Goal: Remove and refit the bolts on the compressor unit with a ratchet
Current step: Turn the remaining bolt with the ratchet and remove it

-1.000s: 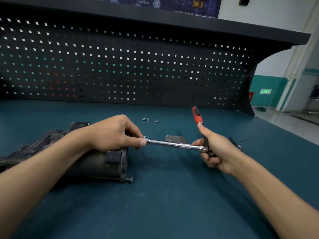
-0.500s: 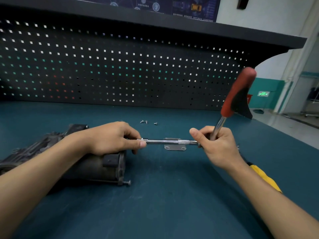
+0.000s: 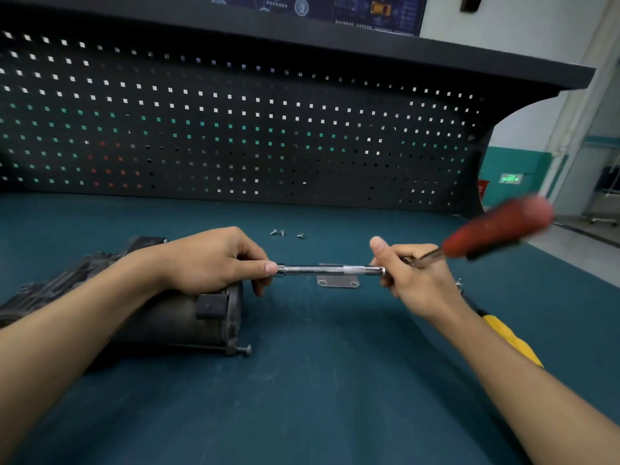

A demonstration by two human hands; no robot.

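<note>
We see one chrome extension bar (image 3: 322,270) held level, left to right, above the teal bench (image 3: 335,397). The left hand (image 3: 214,260) pinches its end in a tight grip beside the dark grey compressor unit (image 3: 188,317). The right hand (image 3: 416,280) grips the red-handled ratchet (image 3: 496,229), whose blurred handle points up-right. Three small loose bolts (image 3: 281,233) lie beyond, and a fourth bolt (image 3: 245,350) juts from the unit.

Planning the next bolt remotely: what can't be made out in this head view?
Head view:
- Tip of the extension bar: hidden in the left hand grip; bolt contact unclear.
- Head of the ratchet: covered by the right hand; handle motion-blurred.
- Top of the compressor unit: behind the left forearm; far end cut by left edge.
- The loose bolts: too small to type.
- The yellow-handled tool: mostly behind the right forearm.
</note>
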